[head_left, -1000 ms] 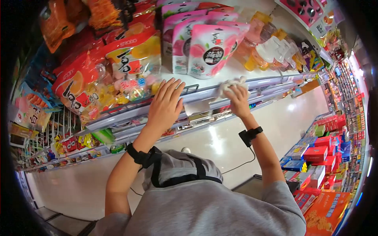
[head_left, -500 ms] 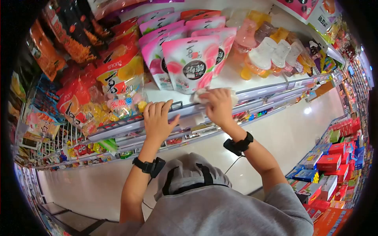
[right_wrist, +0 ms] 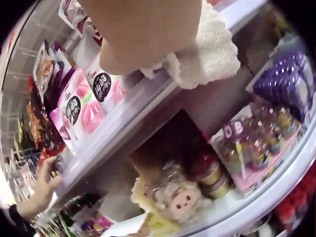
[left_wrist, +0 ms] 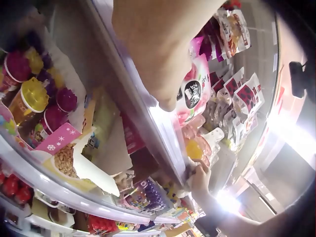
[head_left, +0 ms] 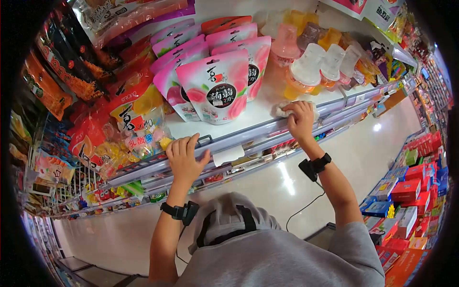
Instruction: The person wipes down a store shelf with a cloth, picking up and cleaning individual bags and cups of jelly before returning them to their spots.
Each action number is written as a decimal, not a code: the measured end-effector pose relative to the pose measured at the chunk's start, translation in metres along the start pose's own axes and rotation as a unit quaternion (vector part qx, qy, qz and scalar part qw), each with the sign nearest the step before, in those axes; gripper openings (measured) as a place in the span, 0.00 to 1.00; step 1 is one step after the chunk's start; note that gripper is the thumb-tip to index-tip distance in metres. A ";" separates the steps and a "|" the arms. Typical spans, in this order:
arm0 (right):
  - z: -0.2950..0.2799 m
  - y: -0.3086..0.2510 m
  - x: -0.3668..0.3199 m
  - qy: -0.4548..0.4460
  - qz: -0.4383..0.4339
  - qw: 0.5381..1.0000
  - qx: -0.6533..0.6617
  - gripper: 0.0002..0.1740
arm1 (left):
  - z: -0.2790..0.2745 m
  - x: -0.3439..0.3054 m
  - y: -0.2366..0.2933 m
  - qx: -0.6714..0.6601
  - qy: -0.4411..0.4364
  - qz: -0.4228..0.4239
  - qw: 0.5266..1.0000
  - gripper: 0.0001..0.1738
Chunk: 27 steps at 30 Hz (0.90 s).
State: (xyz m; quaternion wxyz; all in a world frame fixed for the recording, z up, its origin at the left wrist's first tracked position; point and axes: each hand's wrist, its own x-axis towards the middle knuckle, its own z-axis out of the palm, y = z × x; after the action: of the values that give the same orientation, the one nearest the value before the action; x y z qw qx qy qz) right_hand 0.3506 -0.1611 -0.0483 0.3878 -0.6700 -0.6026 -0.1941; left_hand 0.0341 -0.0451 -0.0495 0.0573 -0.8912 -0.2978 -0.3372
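Observation:
My right hand [head_left: 301,123] grips a crumpled white cloth [head_left: 283,109] against the shelf's front edge [head_left: 334,106], below the jelly cups [head_left: 306,67]. In the right wrist view the cloth [right_wrist: 207,54] hangs over that edge beside the hand [right_wrist: 148,34]. My left hand [head_left: 185,161] rests on the edge further left, fingers over a wire rail by the bagged candy [head_left: 136,119]. Between the hands, pink pouches [head_left: 217,91] stand upright on the white shelf. The left wrist view shows the left hand [left_wrist: 158,44] large at the edge.
Lower shelves carry boxed cups [left_wrist: 34,101] and a doll-like toy [right_wrist: 181,200]. Dark snack bags [head_left: 48,86] hang at the upper left. A white tag [head_left: 228,155] juts from the shelf front. Red boxes [head_left: 406,190] are stacked across the aisle floor [head_left: 267,177].
The right hand and cloth went left along the edge, then back right to below the jelly cups. The left hand stays on the edge. The pouches sit further left in view.

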 end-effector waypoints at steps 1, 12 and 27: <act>0.005 -0.008 0.000 0.018 0.013 0.999 -0.022 0.13 | 0.001 0.000 0.001 0.004 0.005 -0.005 1.000 0.28; 0.072 -0.114 -0.023 0.011 -0.007 0.999 0.041 0.23 | 0.016 -0.001 0.002 0.056 0.063 -0.004 0.996 0.25; 0.033 -0.022 -0.049 0.075 0.022 0.996 -0.045 0.31 | 0.009 -0.005 0.001 -0.008 0.052 -0.021 0.998 0.20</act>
State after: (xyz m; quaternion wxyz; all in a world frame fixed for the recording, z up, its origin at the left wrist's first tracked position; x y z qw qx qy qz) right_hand 0.3130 -0.1687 -0.0987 0.4057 -0.6833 -0.5477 -0.2618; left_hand 0.0368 -0.0454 -0.0596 0.0585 -0.8665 -0.3105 -0.3863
